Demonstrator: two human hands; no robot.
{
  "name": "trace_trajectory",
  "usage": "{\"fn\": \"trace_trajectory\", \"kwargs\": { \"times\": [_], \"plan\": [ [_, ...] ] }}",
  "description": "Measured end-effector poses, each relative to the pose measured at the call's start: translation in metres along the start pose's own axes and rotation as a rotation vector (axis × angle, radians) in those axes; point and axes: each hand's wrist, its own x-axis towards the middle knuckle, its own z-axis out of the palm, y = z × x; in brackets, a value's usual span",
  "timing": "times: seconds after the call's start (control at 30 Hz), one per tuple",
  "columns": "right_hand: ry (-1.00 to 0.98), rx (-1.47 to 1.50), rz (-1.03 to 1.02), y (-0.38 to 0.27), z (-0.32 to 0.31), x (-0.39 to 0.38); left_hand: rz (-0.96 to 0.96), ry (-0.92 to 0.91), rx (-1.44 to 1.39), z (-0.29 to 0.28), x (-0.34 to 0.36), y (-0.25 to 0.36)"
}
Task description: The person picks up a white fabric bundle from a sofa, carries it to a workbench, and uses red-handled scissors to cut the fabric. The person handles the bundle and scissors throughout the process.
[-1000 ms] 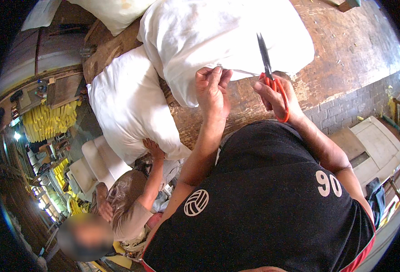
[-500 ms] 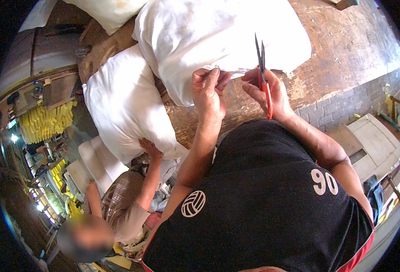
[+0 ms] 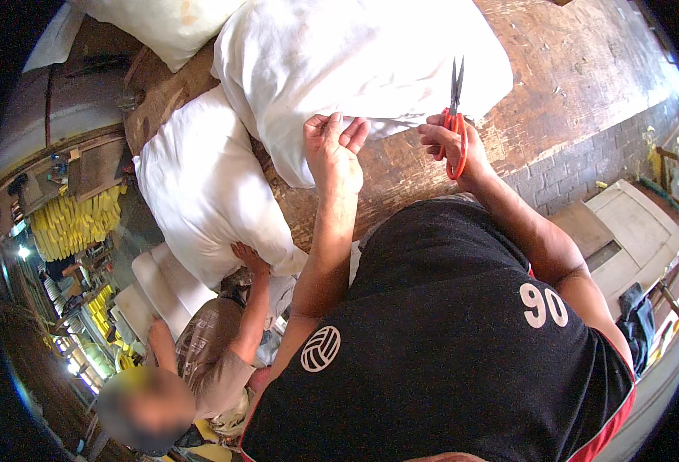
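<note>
My left hand (image 3: 335, 150) has thumb and index finger pinched on a thin edge or strand of the large white pillow (image 3: 355, 54); which of these it is, I cannot tell. The other fingers are loosely curled. My right hand (image 3: 463, 150) grips orange-handled scissors (image 3: 456, 115) by the handles, blades pointing upward over the same pillow, just right of the pinched line. The pillow rests on a worn wooden table (image 3: 555, 85). A second white pillow (image 3: 193, 177) lies to the left.
A co-worker (image 3: 216, 346) at lower left has a hand (image 3: 251, 258) on the second pillow. Another pillow (image 3: 162, 23) is at the top. Yellow stacked pieces (image 3: 74, 219) and pale cushions (image 3: 170, 281) are at left; pale panels (image 3: 624, 231) stand at right.
My left hand has shifted left, drawing out the pinched line. My right hand has moved slightly up, and the scissors have turned in it. The whole view has shifted slightly.
</note>
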Motion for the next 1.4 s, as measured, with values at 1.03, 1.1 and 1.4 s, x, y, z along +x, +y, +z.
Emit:
{"fn": "trace_trajectory", "kwargs": {
  "times": [1.03, 1.1, 1.4],
  "plan": [
    [-0.099, -0.088, -0.083, -0.008, 0.017, -0.003, -0.054, -0.108, 0.025, 0.005, -0.005, -0.002],
    [-0.106, -0.084, -0.118, -0.013, 0.021, -0.005, -0.061, -0.107, 0.028, 0.005, -0.006, -0.002],
    [-0.421, -0.103, 0.018, -0.023, 0.016, -0.028, -0.036, -0.131, -0.078, 0.005, -0.002, -0.008]
  ]
}}
